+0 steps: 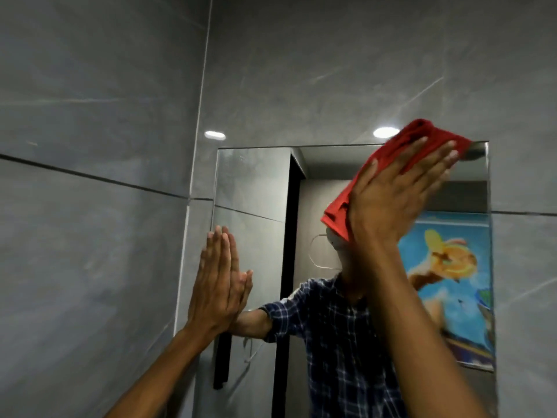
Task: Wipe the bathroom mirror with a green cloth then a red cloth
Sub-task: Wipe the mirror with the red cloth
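The right hand [394,194] is raised, palm flat and fingers spread, pressing the red cloth [388,164] against the mirror's [256,182] upper right. The cloth's long axis slants from lower left to upper right. The left hand [217,282] rests flat, empty, on the mirror's left edge.

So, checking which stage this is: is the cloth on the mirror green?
No, the right hand presses a red cloth against the mirror.

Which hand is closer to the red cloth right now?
Right. The right hand presses flat on the red cloth near the mirror's top; the left hand rests at its left edge, away.
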